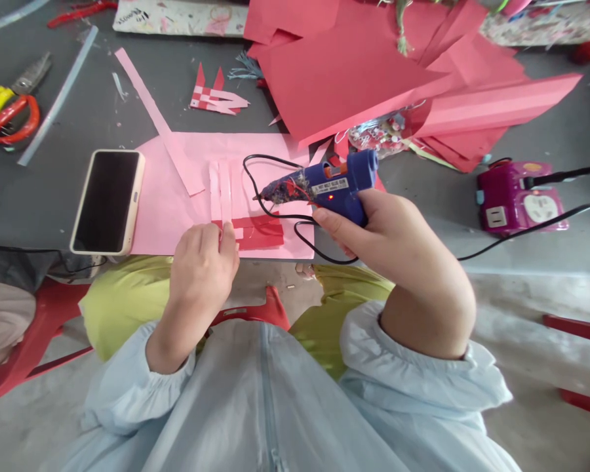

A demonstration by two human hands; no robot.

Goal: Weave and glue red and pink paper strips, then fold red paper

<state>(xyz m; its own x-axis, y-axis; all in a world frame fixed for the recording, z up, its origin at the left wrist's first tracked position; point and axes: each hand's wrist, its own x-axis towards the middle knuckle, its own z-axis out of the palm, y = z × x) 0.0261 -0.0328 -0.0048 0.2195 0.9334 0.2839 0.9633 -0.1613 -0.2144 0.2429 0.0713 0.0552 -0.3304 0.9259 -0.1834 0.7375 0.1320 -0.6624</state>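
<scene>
My right hand (398, 242) grips a blue hot glue gun (347, 187) by its handle, with a small red light glowing on its side. Its nozzle points left, above the pink strips (225, 187) and beside a loop of its black cord. At the table's front edge, my left hand (201, 262) has its fingers curled and pressed together on the lower end of those strips, where they cross red strips (260, 233) in a weave. What lies under these fingertips is partly hidden. Beneath everything is a pink paper sheet (164, 219).
A phone (107, 202) lies left of the sheet, with scissors (12, 108) and clear glue sticks (59, 95) beyond. A small woven piece (216, 95) sits further back. Red paper sheets (354, 72) are piled behind the glue gun. A purple power adapter (518, 196) stands right.
</scene>
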